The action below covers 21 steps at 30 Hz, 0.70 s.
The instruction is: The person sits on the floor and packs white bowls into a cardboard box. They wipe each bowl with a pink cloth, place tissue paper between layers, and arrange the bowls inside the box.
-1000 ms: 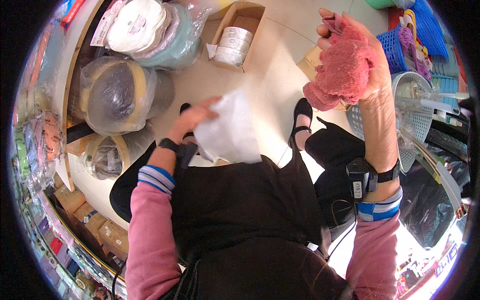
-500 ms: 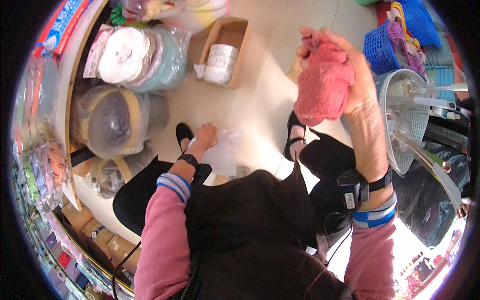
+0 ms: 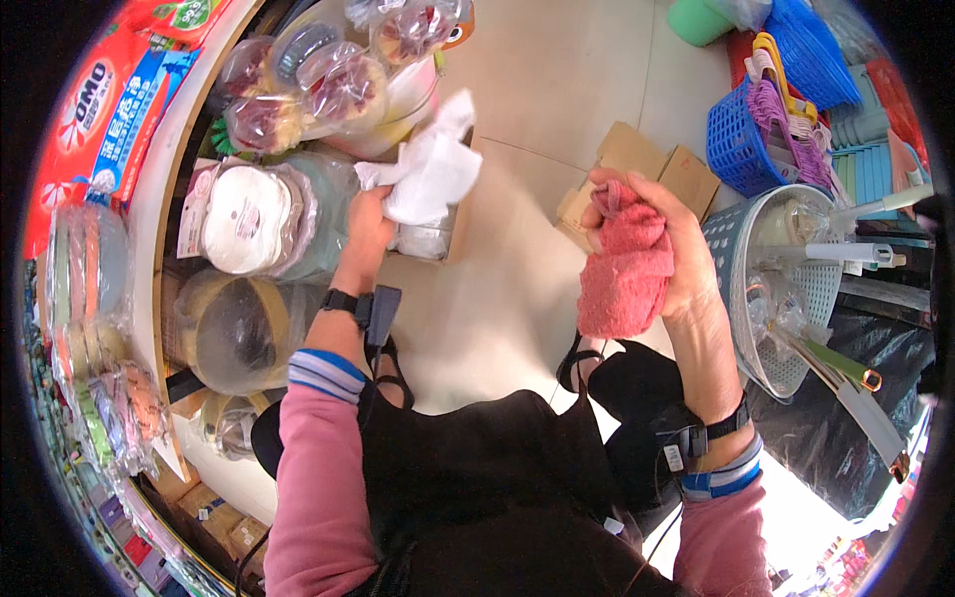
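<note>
My left hand (image 3: 368, 221) is closed on the edge of a crumpled thin white sheet (image 3: 438, 171), paper or plastic, I cannot tell which. The sheet stands up over an open cardboard box (image 3: 461, 224) on the floor. White wrapped rolls (image 3: 423, 242) in that box show partly beneath it. In my right hand (image 3: 686, 254) is a bunched pinkish-red cloth (image 3: 629, 284), raised over the floor, with the fingers wrapped around its side and top.
Plastic-wrapped goods (image 3: 249, 219) crowd a shelf on the left, with wrapped bowls (image 3: 333, 85) at its far end. To the right stand a grey perforated basket (image 3: 744, 298) with long handles sticking out and a blue basket (image 3: 736, 139). Another cardboard box (image 3: 688, 181) lies beyond my right hand.
My left hand has risen from near the floor by my foot and moved forward and left to the box, carrying the white sheet. The right hand with the cloth has come slightly nearer.
</note>
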Each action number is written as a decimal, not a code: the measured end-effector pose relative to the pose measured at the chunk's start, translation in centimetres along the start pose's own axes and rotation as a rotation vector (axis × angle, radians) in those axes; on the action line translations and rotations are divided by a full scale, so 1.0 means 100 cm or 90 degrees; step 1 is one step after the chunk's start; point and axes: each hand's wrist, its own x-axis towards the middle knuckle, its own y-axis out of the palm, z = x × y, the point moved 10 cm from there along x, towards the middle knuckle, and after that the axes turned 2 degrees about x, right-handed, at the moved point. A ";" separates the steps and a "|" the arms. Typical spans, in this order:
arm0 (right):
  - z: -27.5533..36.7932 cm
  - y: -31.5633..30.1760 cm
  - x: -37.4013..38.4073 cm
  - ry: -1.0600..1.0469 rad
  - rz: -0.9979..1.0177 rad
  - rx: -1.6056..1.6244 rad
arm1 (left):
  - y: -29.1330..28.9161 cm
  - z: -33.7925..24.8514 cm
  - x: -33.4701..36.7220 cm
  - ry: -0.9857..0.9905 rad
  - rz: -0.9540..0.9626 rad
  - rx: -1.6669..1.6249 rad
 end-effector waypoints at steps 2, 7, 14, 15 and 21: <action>0.005 -0.007 0.003 -0.017 -0.022 -0.023 | 0.016 0.014 0.020 -0.020 -0.024 -0.043; 0.007 -0.012 0.004 0.003 -0.041 -0.003 | 0.114 0.081 0.063 -0.473 -0.165 -0.959; 0.010 -0.019 0.005 -0.003 -0.083 -0.056 | 0.160 0.086 0.111 -0.291 0.127 -0.326; 0.011 -0.022 0.007 -0.010 -0.096 -0.069 | 0.170 0.089 0.122 -0.237 0.139 -0.212; 0.009 -0.028 0.008 -0.010 -0.141 -0.107 | 0.224 0.115 0.147 -0.212 0.247 0.111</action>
